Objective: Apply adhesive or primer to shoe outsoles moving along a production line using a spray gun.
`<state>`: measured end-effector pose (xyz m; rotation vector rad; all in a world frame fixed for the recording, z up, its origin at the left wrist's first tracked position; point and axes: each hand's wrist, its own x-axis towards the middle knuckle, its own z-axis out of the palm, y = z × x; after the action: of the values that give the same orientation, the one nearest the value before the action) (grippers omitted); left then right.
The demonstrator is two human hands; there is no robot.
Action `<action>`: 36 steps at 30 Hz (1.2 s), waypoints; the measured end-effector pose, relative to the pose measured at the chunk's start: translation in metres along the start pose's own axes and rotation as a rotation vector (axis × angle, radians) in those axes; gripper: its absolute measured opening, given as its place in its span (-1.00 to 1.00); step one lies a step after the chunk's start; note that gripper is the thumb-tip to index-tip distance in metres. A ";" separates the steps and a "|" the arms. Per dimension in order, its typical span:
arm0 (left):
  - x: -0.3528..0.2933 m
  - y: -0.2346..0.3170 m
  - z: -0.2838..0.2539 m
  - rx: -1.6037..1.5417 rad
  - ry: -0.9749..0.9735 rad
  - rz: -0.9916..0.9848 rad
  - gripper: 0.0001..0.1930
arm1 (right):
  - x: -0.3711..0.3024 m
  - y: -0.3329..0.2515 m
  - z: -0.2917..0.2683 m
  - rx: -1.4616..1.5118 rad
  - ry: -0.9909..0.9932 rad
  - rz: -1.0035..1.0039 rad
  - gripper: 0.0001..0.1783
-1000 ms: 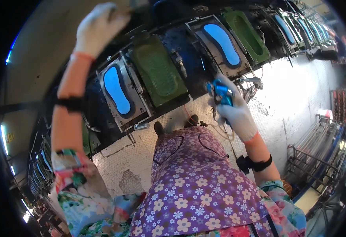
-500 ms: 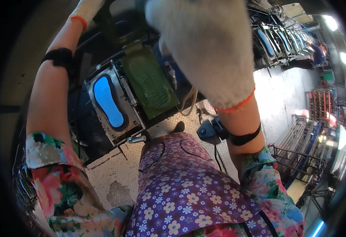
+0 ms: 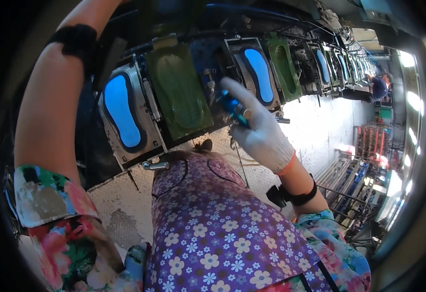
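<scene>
mould row (image 3: 184, 92) ahead | right hand (image 3: 261, 134) grips blue spray gun (image 3: 235, 108) | beside green mould

Head-worn fisheye, downward, close overhead

Before you runs a long machine line (image 3: 208, 58) carrying open moulds; blue insoles (image 3: 121, 117) lie in some; a green mould plate (image 3: 181, 95) sits between two of them.

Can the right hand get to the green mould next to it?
Probably yes. The gloved right hand, holding a blue tool, is just beside the open green mould, with nothing between them.
</scene>
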<state>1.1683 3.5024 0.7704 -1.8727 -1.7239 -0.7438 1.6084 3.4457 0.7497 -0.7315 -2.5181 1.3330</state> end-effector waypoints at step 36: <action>-0.189 0.330 0.009 -0.354 -0.763 -0.435 -0.30 | -0.220 0.133 -0.207 1.262 0.312 0.719 0.03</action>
<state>1.4872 3.3411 0.6391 -2.2215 -2.6820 -0.5331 1.9220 3.5446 0.7711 -1.3151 -0.7678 2.3031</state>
